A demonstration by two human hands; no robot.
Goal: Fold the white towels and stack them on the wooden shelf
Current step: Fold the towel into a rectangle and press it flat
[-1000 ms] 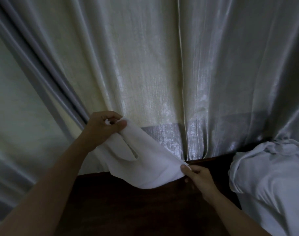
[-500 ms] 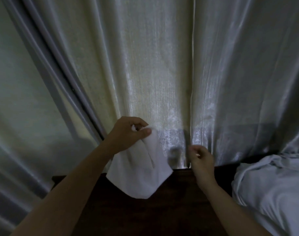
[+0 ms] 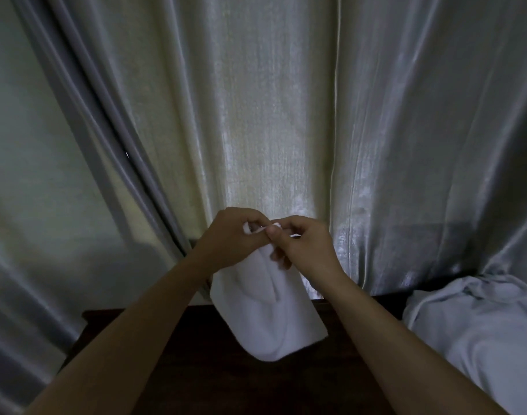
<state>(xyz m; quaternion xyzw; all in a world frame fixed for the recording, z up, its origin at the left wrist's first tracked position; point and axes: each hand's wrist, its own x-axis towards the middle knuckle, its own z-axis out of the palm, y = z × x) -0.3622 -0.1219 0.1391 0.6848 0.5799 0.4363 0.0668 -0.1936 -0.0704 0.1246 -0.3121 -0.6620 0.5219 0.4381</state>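
since half a second before, my right hand [image 3: 304,250] had crossed the gap and met my left hand [image 3: 235,239] at the towel's top edge; earlier it had hung apart from the cloth with nothing in it. both hands were now touching, held up in front of the curtain [image 3: 271,115].

my left fingers were curled and pinching the upper corner of the towel [image 3: 265,319], thumb pressed against forefinger with a bit of white cloth showing between them. my right thumb and forefinger were clamped on the same top edge just beside them, and my other right fingers curled loosely behind the cloth.

the towel hung down from the two hands in a doubled, narrow drape, its rounded lower end dangling in front of the dark wooden shelf [image 3: 196,378]. i could not tell whether that end touched the wood.

a loose heap of white towels [image 3: 481,333] lay on the shelf at the right, well apart from the one i held.

the pale, shiny curtain fell in long folds behind everything, its lower edge meeting the back of the shelf. both my bare forearms reached up from the bottom of the view. the light was dim.
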